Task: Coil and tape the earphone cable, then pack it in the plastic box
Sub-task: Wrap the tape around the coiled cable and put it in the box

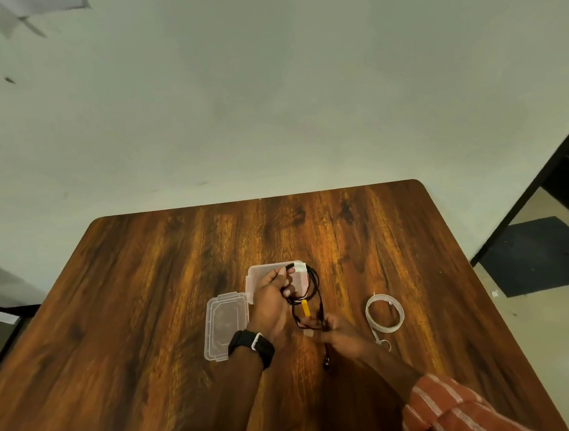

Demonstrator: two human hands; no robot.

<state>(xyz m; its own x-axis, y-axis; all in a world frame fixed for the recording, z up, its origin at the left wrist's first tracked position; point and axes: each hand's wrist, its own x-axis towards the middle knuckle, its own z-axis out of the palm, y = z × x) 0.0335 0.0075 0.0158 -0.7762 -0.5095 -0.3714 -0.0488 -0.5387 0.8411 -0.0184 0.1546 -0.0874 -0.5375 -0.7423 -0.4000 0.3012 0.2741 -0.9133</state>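
A black earphone cable [312, 290] with a yellow piece on it hangs in loops between my two hands above the table. My left hand [271, 300], with a black watch on the wrist, grips the top of the loops, where a white bit of tape shows. My right hand [338, 332] pinches the lower end of the loops, and a loose end of cable dangles below it. The clear plastic box [259, 276] stands open on the table just behind my left hand. Its clear lid [225, 327] lies flat to the left of that hand.
A roll of white tape [384, 313] lies on the brown wooden table [145, 296], to the right of my right hand, with a small metal clip at its near side. A pale wall is beyond the table's far edge; floor and a dark mat are at the right.
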